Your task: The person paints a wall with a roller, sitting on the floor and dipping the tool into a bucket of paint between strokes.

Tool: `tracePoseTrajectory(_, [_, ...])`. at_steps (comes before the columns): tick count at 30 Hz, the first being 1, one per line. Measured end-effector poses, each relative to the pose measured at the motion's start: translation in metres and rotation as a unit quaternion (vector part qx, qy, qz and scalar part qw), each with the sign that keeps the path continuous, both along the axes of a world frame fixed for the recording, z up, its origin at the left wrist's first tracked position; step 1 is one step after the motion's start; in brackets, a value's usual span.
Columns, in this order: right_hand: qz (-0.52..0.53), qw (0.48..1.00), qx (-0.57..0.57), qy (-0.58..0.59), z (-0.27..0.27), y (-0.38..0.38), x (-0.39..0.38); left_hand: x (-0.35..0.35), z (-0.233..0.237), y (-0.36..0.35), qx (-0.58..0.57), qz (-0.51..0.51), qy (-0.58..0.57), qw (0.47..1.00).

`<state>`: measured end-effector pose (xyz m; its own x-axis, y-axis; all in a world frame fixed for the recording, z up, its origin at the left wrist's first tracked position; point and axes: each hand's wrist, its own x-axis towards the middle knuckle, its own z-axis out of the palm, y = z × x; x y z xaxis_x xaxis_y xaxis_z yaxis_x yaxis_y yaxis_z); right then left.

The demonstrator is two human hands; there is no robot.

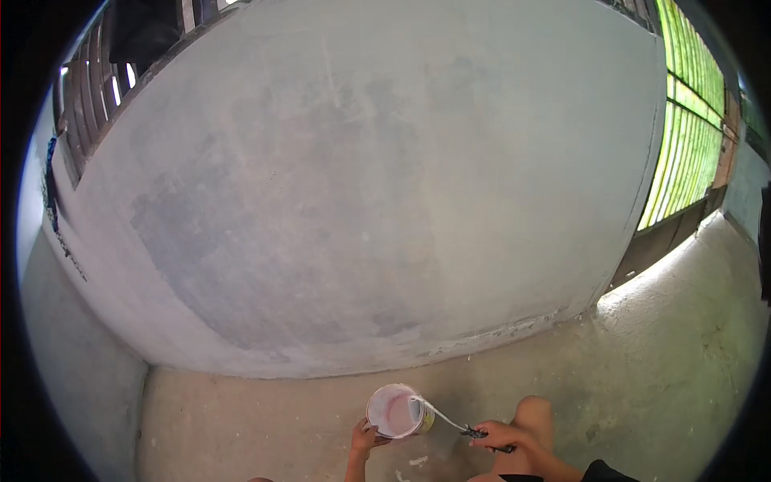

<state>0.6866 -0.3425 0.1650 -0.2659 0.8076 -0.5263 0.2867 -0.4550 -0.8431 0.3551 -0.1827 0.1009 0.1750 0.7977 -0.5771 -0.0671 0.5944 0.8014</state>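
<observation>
A round bucket (374,414) with whitish-pink paint in it stands at the bottom middle. My left hand (365,439) grips the lower left side of its rim. To the right, my right hand (495,436) is wrapped round the black handle of a paint roller (446,419). The roller's thin metal rod runs up and left into the bucket, and its head rests inside against the right wall, partly hidden by the rim.
A wall (361,201) with darker patches fills the view ahead, above a concrete floor (257,418). At the right is a green-lit slatted door (687,128). My bare knee (534,416) shows beside the right hand. Slats and a dark cloth (144,32) are at upper left.
</observation>
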Motion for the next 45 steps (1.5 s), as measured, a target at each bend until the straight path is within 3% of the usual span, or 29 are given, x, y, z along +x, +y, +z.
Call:
tracePoseTrajectory(5, [-0.026, 0.999, -0.030, -0.027, 0.008, -0.019, 0.017, 0.047, -0.004, -0.023, 0.019, 0.018, 0.040, 0.999])
tracePoseTrajectory(10, [-0.150, 0.984, 0.014, 0.094, 0.015, -0.039, 0.024, 0.086, -0.029, -0.038, -0.003, 0.032, 0.020, 0.999])
tracePoseTrajectory(14, [-0.236, 0.967, 0.039, 0.092, 0.060, -0.050, 0.030, 0.115, -0.053, -0.053, -0.040, 0.065, -0.007, 0.997])
tracePoseTrajectory(17, [-0.291, 0.946, 0.135, 0.049, 0.093, -0.042, 0.035, 0.130, -0.084, -0.054, 0.003, 0.008, -0.035, 0.999])
tracePoseTrajectory(19, [-0.324, 0.860, 0.349, -0.182, 0.128, -0.030, 0.039, 0.140, -0.131, -0.048, 0.023, -0.039, 0.052, 0.998])
tracePoseTrajectory(20, [-0.338, 0.852, 0.353, -0.190, 0.147, -0.024, 0.039, 0.147, -0.148, -0.048, 0.030, -0.055, 0.047, 0.997])
tracePoseTrajectory(21, [-0.361, 0.828, 0.385, -0.190, 0.167, -0.015, 0.038, 0.149, -0.167, -0.050, 0.107, -0.098, -0.018, 0.989])
tracePoseTrajectory(24, [-0.399, 0.775, 0.446, -0.203, 0.212, 0.010, 0.038, 0.168, -0.186, -0.027, 0.315, -0.215, -0.213, 0.900])
tracePoseTrajectory(26, [-0.408, 0.753, 0.472, -0.211, 0.235, 0.029, 0.035, 0.170, -0.195, -0.014, 0.428, -0.273, -0.333, 0.795])
tracePoseTrajectory(28, [-0.434, 0.661, 0.572, -0.219, 0.258, 0.052, 0.030, 0.174, -0.201, -0.007, 0.522, -0.306, -0.441, 0.663])
tracePoseTrajectory(29, [-0.434, 0.661, 0.572, -0.218, 0.268, 0.063, 0.028, 0.168, -0.156, -0.014, 0.522, -0.306, -0.440, 0.664])
tracePoseTrajectory(30, [-0.433, 0.657, 0.584, -0.200, 0.278, 0.072, 0.028, 0.166, -0.108, -0.025, 0.317, -0.223, -0.148, 0.910])
tracePoseTrajectory(31, [-0.431, 0.650, 0.599, -0.182, 0.291, 0.080, 0.029, 0.176, -0.017, -0.046, 0.056, -0.096, 0.175, 0.978])
tracePoseTrajectory(32, [-0.431, 0.651, 0.594, -0.194, 0.308, 0.087, 0.028, 0.175, -0.027, -0.032, 0.059, -0.097, 0.174, 0.978])
tracePoseTrajectory(33, [-0.428, 0.654, 0.589, -0.204, 0.324, 0.094, 0.027, 0.175, -0.042, -0.011, 0.290, -0.110, 0.198, 0.930])
tracePoseTrajectory(34, [-0.427, 0.656, 0.589, -0.202, 0.336, 0.102, 0.026, 0.166, -0.050, 0.003, 0.503, -0.118, 0.215, 0.829])
tracePoseTrajectory(35, [-0.417, 0.642, 0.608, -0.208, 0.346, 0.111, 0.026, 0.156, -0.036, 0.008, 0.501, -0.116, 0.218, 0.829])
tracePoseTrajectory(37, [-0.403, 0.625, 0.633, -0.216, 0.368, 0.128, 0.023, 0.152, 0.034, 0.023, 0.468, -0.160, 0.172, 0.852])
tracePoseTrajectory(43, [-0.414, 0.630, 0.629, -0.190, 0.396, 0.165, 0.013, 0.122, 0.074, 0.055, 0.448, -0.235, 0.151, 0.849])
tracePoseTrajectory(45, [-0.396, 0.688, 0.593, -0.133, 0.398, 0.168, 0.014, 0.117, 0.104, 0.055, 0.443, -0.256, 0.141, 0.847])
